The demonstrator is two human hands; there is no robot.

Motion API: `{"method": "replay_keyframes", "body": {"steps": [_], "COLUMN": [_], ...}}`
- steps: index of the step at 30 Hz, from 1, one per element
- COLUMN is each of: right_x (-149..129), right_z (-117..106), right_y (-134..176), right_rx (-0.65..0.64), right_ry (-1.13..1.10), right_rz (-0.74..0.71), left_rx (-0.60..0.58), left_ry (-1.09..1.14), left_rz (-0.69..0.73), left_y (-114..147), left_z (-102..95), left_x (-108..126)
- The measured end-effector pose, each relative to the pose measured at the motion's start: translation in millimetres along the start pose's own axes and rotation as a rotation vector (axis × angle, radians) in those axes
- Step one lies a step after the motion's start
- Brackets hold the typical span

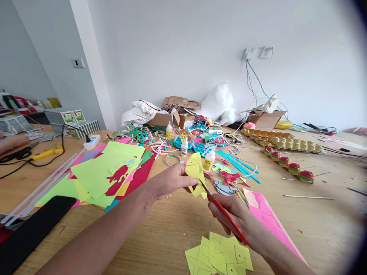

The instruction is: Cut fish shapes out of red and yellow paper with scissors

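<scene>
My left hand (pixel 172 179) pinches a yellow piece of paper (pixel 194 166) with a fish drawn on it, partly cut along its outline. My right hand (pixel 232 210) is closed around red-handled scissors (pixel 226 215). Their blades meet the paper's lower right side. Below my hands lie several yellow paper pieces (pixel 226 254) with fish drawn in dark line. A grey paper fish (pixel 225 188) lies just beyond my right hand, beside red paper scraps (pixel 229 175). Glue bottles (pixel 209 159) stand behind the held paper.
Coloured paper sheets (pixel 106 168) are piled at the left, with red cut shapes on top. A yellow glue gun (pixel 47 152) and cables lie farther left. Egg-carton strips (pixel 286 141) sit at the right. Cardboard boxes (pixel 160 124) stand against the wall. Another person's arm (pixel 13 142) shows at the left edge.
</scene>
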State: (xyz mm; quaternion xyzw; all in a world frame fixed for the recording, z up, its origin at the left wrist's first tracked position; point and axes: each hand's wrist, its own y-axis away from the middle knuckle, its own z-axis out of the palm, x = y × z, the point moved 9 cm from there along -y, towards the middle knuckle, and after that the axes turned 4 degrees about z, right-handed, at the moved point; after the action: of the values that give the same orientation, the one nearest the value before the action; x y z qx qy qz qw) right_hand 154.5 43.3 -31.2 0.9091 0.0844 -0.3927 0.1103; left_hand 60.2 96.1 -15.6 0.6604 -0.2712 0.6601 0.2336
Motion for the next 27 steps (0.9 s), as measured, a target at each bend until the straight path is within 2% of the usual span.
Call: {"method": "replay_keyframes", "body": {"steps": [9, 19, 27], "right_x": [9, -4, -2], "right_z": [2, -2, -1], "right_y": [-3, 2, 0], "right_rx": [0.011, -0.015, -0.011], "right_ry": [-0.001, 0.024, 0.029], "right_rz": [0.001, 0.039, 0.023], "left_rx": [0.02, 0.013, 0.009], "left_ry": [0.014, -0.001, -0.03], "left_rz": [0.02, 0.049, 0.047], "left_y": [0, 2, 3], "left_z": [-3.1, -3.7, -0.3], "left_x": [6, 11, 12]}}
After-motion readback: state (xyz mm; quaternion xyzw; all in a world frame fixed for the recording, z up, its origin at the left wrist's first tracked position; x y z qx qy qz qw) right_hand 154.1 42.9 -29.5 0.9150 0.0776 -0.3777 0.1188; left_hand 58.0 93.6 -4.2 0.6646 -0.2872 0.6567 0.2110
